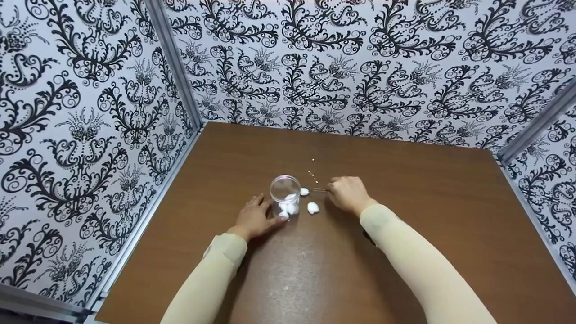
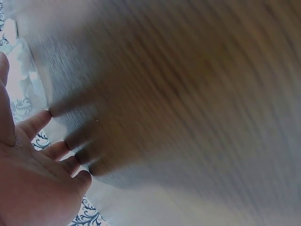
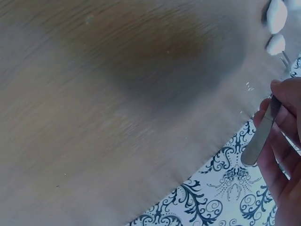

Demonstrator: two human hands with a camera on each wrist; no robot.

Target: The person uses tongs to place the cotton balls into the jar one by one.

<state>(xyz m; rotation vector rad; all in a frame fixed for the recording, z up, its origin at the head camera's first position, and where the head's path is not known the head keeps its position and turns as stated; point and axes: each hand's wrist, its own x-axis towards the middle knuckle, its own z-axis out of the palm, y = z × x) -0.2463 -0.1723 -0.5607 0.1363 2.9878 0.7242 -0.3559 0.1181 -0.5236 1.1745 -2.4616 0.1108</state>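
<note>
In the head view, a clear plastic jar [image 1: 286, 194] stands upright, with several white cotton balls [image 1: 291, 208] inside. My left hand [image 1: 254, 219] holds the jar at its left side, thumb across the front; in the left wrist view the fingertips [image 2: 43, 116] rest on the tabletop beside the jar [image 2: 36, 77]. My right hand [image 1: 348, 192] grips a metal fork [image 3: 258, 143] by its handle. The tines point left, close to a loose cotton ball [image 1: 304, 191]; contact cannot be made out. Another cotton ball [image 1: 313, 208] lies nearer to me, right of the jar.
The brown wooden table [image 1: 405, 270] extends around both hands. Small bright specks, seemingly light reflections [image 1: 313, 176], show behind the loose cotton balls. Patterned black-and-white walls [image 1: 333, 67] with grey metal posts [image 1: 177, 67] enclose the table at the back and sides.
</note>
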